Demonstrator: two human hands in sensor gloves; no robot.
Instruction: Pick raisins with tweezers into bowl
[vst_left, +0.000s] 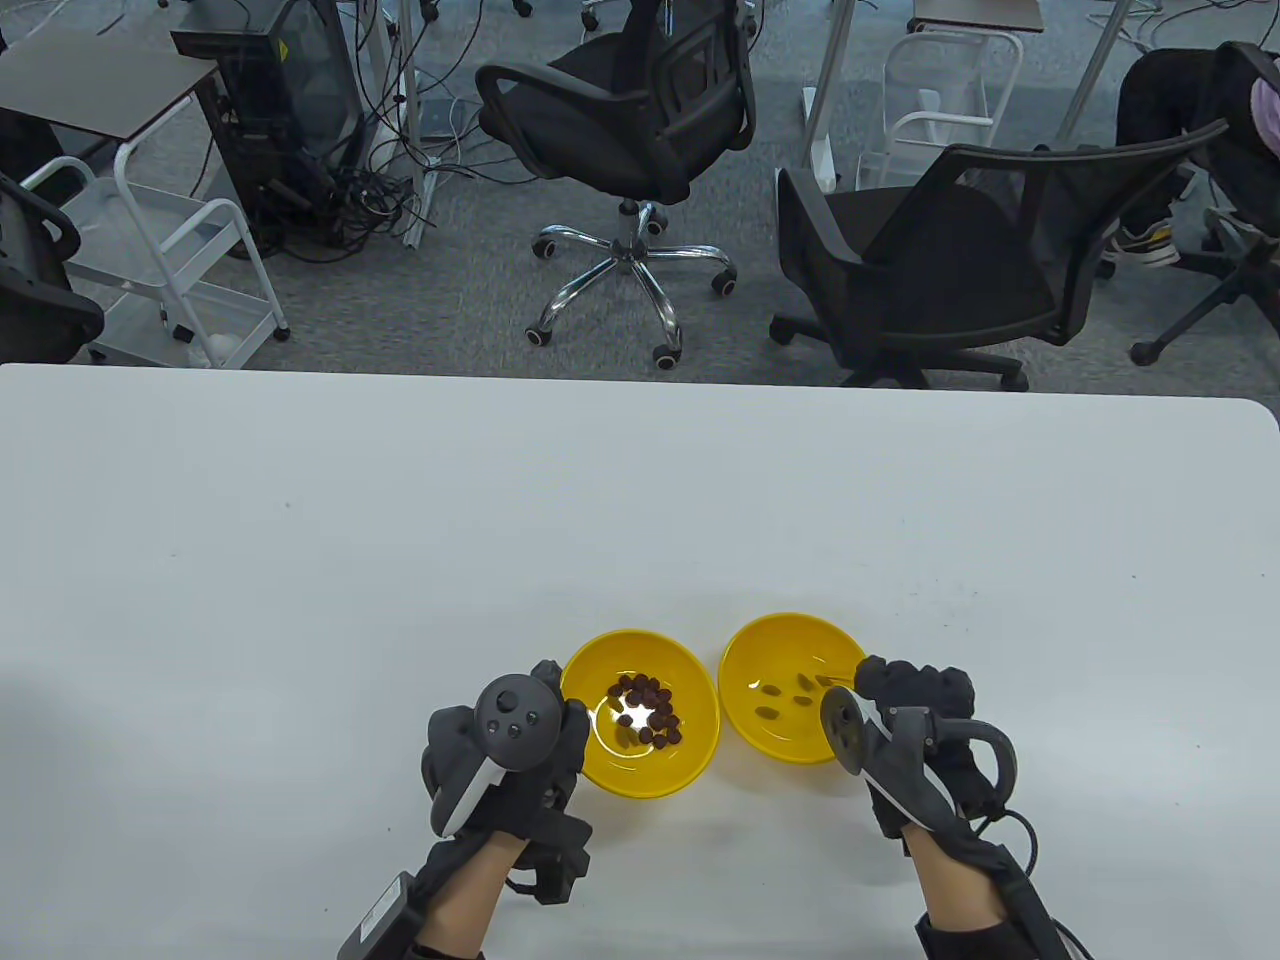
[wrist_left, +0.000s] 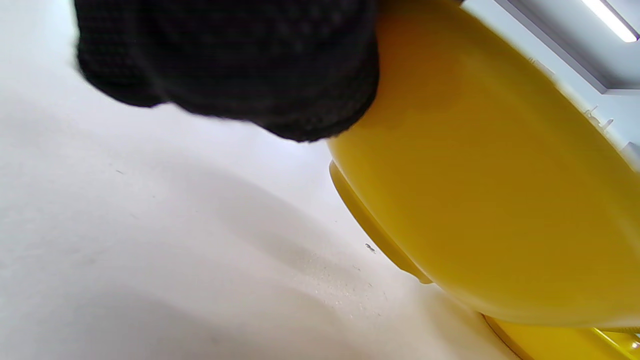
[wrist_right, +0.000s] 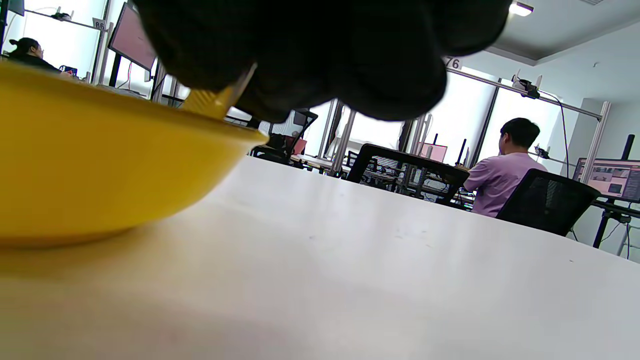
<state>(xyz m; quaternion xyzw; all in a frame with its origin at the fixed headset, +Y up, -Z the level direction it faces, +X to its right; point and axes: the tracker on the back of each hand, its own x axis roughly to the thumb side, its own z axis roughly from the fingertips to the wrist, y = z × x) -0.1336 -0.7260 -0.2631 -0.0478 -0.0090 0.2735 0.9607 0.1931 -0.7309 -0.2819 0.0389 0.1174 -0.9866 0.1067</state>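
Two yellow bowls stand side by side near the front edge. The left bowl (vst_left: 700, 745) holds a heap of several dark raisins (vst_left: 648, 708). The right bowl (vst_left: 760, 640) holds a few raisins (vst_left: 772, 712). My left hand (vst_left: 560, 695) rests against the left bowl's left rim; the left wrist view shows its fingers (wrist_left: 225, 60) touching the bowl's outer wall (wrist_left: 475, 175). My right hand (vst_left: 878, 682) grips yellow tweezers (vst_left: 838, 684), whose tips reach over the right bowl's right side. The right wrist view shows the tweezers (wrist_right: 212, 100) between the fingers above the bowl (wrist_right: 100, 175). I cannot tell whether the tips hold a raisin.
The white table (vst_left: 400, 550) stretches wide behind and beside the bowls. Two black office chairs (vst_left: 640, 110) stand beyond its far edge, with a white cart (vst_left: 170, 260) at the left.
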